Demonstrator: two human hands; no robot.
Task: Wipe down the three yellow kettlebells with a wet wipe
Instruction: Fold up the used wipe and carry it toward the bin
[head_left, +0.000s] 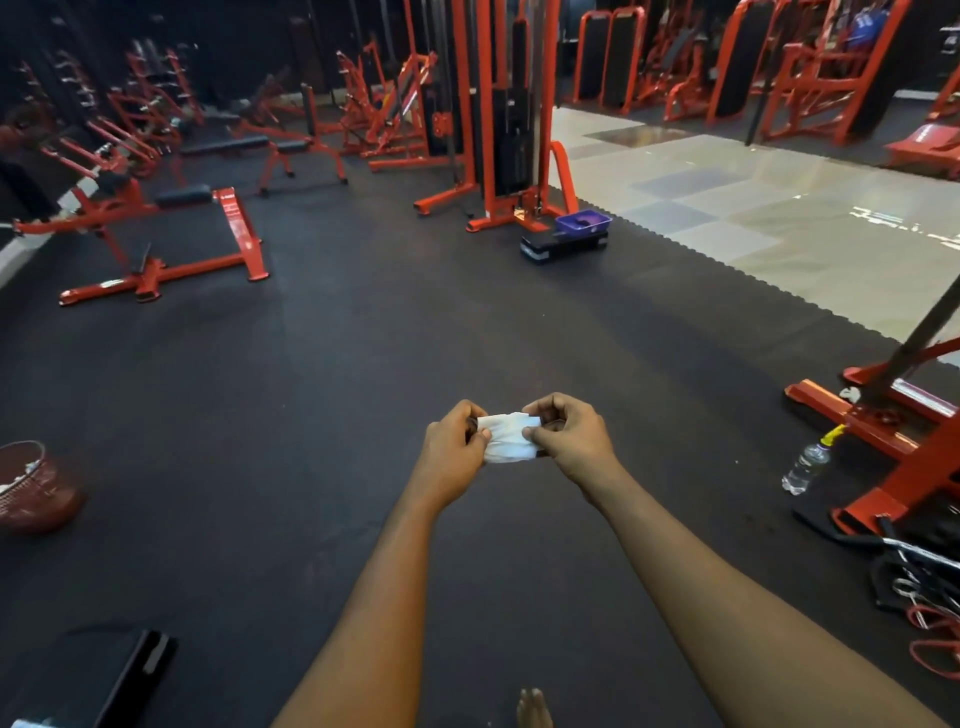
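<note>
Crumpled white wet wipe between 2 hands

Two bare forearms, sleeveless, no watch or rings; a bare foot below.

- the wet wipe pinched between my left hand and right hand looks like thin white cloth or paper, soft and creased, matt.
- the floor mat under me is dark, rubbery, matt, with a fine grainy look.
- the tiled floor beyond it is pale and glossy, throwing back light.
- the cable machine frame is red painted metal, smooth with a slight sheen.
- the bench pad looks like black smooth upholstery.
- the water bottle is clear, shiny plastic.
- the basket at my left is dark red mesh; its material is unclear.
- the tray is purple, smooth plastic.
</note>
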